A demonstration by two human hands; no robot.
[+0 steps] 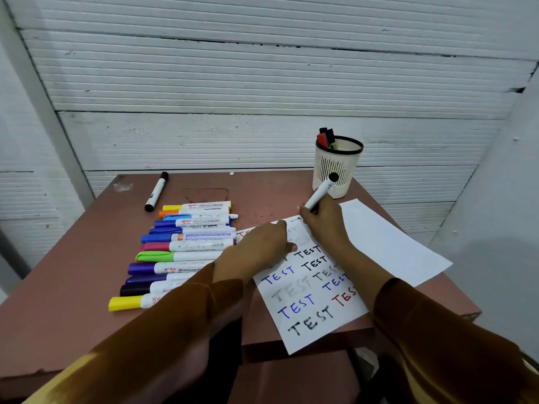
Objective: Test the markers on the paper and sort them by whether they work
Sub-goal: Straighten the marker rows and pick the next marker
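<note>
Head view: right hand (322,221) is gripping a black-capped marker (320,193) with fingers clenched round its barrel, tip touching the paper (379,243) near the desk's (58,287) right edge. Left hand (259,249) is pressing the sheet flat, fingers extended, grasping nothing. Capped markers (180,252) are lying in a row along the desk's left half, a pen cup (335,167) standing at the back right corner.

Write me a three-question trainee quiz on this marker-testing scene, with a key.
1. True or false: the right hand holds a marker over the paper.
2. Where does the lone black marker lie? A) in the cup B) on the table beyond the row C) on the paper
3. Fill in: the left hand presses on the ____.

Key: 1 true; 2 B; 3 paper.
</note>
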